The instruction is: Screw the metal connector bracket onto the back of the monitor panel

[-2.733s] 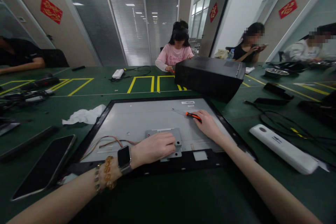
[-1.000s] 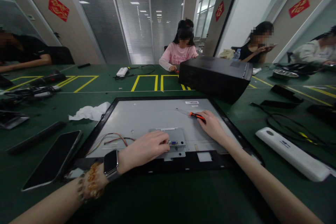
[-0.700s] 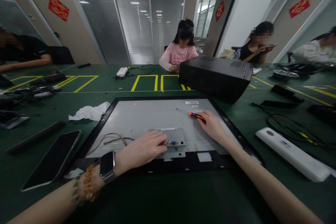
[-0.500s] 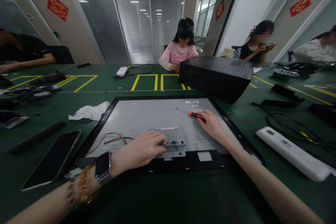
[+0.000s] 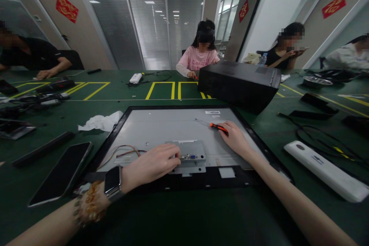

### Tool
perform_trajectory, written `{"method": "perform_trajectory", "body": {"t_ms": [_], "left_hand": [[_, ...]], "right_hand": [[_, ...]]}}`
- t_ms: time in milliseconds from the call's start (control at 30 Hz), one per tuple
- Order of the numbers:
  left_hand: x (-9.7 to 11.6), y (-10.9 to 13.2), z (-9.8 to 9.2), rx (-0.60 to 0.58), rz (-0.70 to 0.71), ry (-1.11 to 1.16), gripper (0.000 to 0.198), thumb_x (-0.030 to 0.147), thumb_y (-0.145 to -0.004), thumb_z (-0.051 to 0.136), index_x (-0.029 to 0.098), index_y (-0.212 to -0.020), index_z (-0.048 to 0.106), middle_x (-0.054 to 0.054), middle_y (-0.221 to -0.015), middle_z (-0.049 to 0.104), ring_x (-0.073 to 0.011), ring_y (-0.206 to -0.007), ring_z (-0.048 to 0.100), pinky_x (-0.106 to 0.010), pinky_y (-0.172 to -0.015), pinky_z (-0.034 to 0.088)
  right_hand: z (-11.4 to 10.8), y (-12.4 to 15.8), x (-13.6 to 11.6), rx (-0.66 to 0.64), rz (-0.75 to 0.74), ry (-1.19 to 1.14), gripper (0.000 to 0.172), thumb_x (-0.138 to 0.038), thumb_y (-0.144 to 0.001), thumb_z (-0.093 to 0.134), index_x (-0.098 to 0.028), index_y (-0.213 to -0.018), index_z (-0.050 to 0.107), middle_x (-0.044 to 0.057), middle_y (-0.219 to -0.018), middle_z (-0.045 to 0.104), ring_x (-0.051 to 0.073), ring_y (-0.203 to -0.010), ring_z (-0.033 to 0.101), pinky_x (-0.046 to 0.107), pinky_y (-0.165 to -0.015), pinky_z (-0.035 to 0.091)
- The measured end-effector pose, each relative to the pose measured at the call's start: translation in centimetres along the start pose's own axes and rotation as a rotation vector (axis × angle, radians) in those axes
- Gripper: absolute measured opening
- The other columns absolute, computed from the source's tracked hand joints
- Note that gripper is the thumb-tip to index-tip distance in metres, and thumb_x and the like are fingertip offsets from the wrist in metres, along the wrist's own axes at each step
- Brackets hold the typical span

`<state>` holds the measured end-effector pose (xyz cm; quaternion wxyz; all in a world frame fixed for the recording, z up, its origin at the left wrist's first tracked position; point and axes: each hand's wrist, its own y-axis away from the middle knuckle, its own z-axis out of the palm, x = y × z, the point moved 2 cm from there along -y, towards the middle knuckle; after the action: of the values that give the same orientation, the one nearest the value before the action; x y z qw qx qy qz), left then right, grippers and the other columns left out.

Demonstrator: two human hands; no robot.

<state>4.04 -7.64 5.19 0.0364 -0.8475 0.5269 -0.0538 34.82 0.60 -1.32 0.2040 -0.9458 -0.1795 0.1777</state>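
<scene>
A flat display panel [image 5: 178, 125] with a black frame lies back side up on the table before me. On its near part sits a metal bracket [image 5: 198, 149] with a blue video port [image 5: 193, 157] and other connectors along its edge. My left hand [image 5: 157, 161] rests at the bracket's left half, fingers bent and closed over the connectors; whatever they pinch there is hidden. Over the panel's right part, my right hand [image 5: 235, 136] holds a screwdriver [image 5: 219, 128] by its orange and black handle, its thin shaft pointing left. Coloured wires [image 5: 123, 149] run left of the bracket.
A phone [image 5: 62, 173], a black bar [image 5: 43, 149] and crumpled tissue [image 5: 100, 121] lie at left. A white elongated device [image 5: 325, 171] and black cables [image 5: 314, 134] are at right. Beyond the panel stands a large black casing [image 5: 238, 84], a person in pink behind it. Other people sit further off.
My left hand has drawn slightly left along the bracket, showing more of the connectors. My right hand keeps the screwdriver in place. The view has shifted a little; the person at far left has moved.
</scene>
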Motion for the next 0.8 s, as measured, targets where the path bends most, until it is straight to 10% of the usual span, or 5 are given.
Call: {"method": "perform_trajectory", "body": {"t_ms": [800], "left_hand": [[0.9, 0.7, 0.1, -0.004, 0.067, -0.218, 0.014, 0.006, -0.088, 0.056, 0.013, -0.099, 0.062, -0.006, -0.093, 0.060, -0.0186, -0.083, 0.055, -0.031, -0.072, 0.046]], "right_hand": [[0.2, 0.0, 0.2, 0.006, -0.010, 0.003, 0.030, -0.016, -0.085, 0.047, -0.019, -0.107, 0.067, 0.012, -0.101, 0.065, 0.028, -0.099, 0.058, 0.043, -0.085, 0.048]]}}
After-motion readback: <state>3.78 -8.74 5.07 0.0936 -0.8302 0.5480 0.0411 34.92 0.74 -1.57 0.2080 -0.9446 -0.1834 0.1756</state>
